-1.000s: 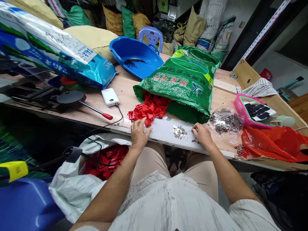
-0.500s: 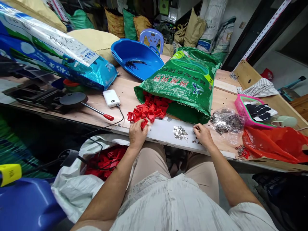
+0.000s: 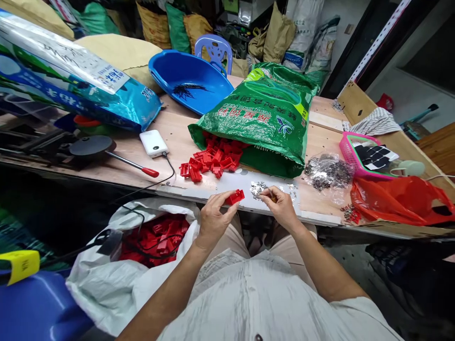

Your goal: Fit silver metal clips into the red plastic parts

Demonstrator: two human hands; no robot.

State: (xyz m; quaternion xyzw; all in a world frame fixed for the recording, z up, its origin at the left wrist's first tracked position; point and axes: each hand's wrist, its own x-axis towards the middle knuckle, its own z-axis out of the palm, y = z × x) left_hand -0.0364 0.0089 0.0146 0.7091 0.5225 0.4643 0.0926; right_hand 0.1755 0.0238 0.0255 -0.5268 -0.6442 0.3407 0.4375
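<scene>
My left hand (image 3: 216,219) holds a red plastic housing (image 3: 235,197) between thumb and fingers, over the front edge of the table. Close to its right, my right hand (image 3: 282,206) is pinched around a small yellow-brown tool (image 3: 273,197), mostly covered by the fingers, so its kind is unclear. Small flat metal pieces (image 3: 256,188) lie on a pale board (image 3: 245,183) just behind both hands. Further back, a heap of red plastic housings (image 3: 213,158) spills from the mouth of a green woven sack (image 3: 263,116).
On the left stand a lever tool (image 3: 131,163), a white power bank (image 3: 154,143) with a cable, and a blue basin (image 3: 192,85). A clear bag of metal parts (image 3: 329,171), a pink basket (image 3: 346,154) and a red plastic bag (image 3: 394,201) lie right. Below, a white sack (image 3: 106,289) holds red pieces.
My left hand has lifted a red housing away from the heap, towards me and rightward. My right hand has moved left, bringing the two hands close together. The camera view has shifted slightly.
</scene>
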